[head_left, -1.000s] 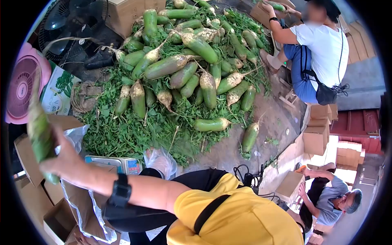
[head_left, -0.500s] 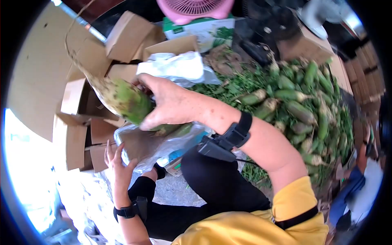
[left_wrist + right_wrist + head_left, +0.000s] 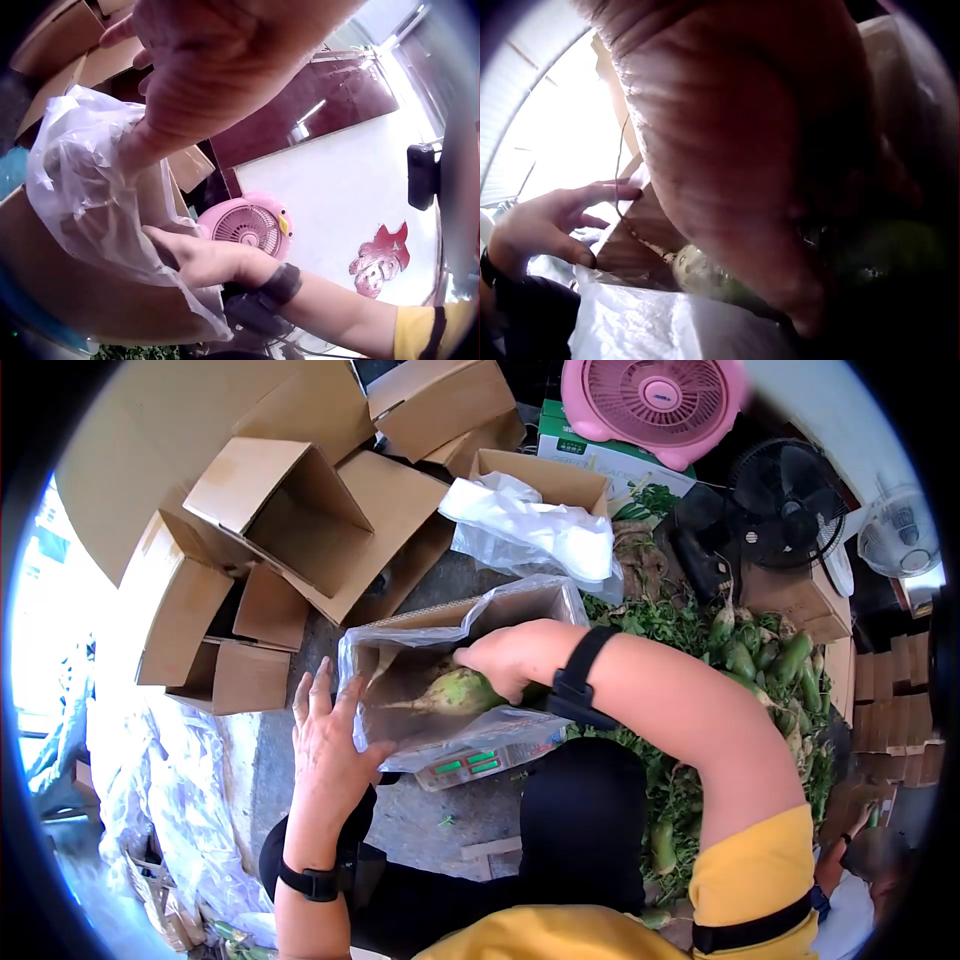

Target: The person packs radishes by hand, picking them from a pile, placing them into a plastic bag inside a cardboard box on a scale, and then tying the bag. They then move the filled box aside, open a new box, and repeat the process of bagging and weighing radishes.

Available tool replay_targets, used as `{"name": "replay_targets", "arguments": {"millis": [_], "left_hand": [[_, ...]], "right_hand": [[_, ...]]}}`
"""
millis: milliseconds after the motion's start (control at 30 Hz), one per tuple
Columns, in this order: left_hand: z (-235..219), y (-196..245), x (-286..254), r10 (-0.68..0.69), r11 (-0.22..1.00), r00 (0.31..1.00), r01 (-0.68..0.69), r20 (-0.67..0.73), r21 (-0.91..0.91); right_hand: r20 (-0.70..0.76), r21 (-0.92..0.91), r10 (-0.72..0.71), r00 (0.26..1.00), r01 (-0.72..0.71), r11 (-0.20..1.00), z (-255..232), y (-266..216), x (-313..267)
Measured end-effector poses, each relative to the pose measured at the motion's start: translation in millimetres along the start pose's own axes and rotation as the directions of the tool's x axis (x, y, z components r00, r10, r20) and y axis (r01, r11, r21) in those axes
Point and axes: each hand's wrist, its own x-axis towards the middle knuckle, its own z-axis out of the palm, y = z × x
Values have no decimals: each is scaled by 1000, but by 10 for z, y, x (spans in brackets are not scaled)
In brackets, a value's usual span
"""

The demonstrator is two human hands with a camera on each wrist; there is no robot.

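Observation:
A cardboard box lined with clear plastic (image 3: 362, 732) stands on a digital scale (image 3: 470, 765) in front of the person's knees. My right hand (image 3: 502, 658) reaches down inside it and grips a green radish (image 3: 462, 692), whose pale root end points left. In the right wrist view the radish's root (image 3: 694, 266) and long thin tail show below the palm; the fingers are mostly hidden in shadow. My left hand (image 3: 335, 745) is at the box's left end, fingers straight and spread, thumb by the plastic liner (image 3: 82, 180).
Open cardboard boxes (image 3: 300, 510) crowd the left and back. A box with white plastic (image 3: 535, 530) stands behind the lined one. A pile of radishes and leaves (image 3: 780, 670) lies right, below a black fan (image 3: 790, 500). A pink fan (image 3: 660, 395) stands at the back.
My right hand has carried the radish from the pile side, past the lined box's left, then down into the box. The left hand has come up to the box's left end. The head view has turned left.

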Motion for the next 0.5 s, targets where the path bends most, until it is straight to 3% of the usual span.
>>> {"name": "replay_targets", "arguments": {"millis": [100, 167, 300, 333, 433, 500], "left_hand": [[12, 1, -5, 9, 1000, 1000, -9, -14, 11], [25, -3, -5, 13, 1000, 1000, -13, -13, 7], [24, -7, -31, 31, 1000, 1000, -31, 3, 3], [17, 8, -30, 25, 1000, 1000, -25, -1, 6], [27, -18, -27, 42, 999, 999, -42, -20, 3], [53, -40, -16, 59, 998, 997, -59, -55, 0]], "right_hand": [[14, -95, 76, 997, -74, 993, 2, -137, 147], [311, -205, 185, 932, -124, 971, -54, -214, 374], [357, -319, 184, 916, -66, 946, 221, -28, 734], [359, -317, 187, 914, -69, 946, 141, -83, 604], [239, -206, 159, 958, -110, 972, 28, -117, 371], [209, -206, 41, 977, 3, 978, 104, -21, 497]]}}
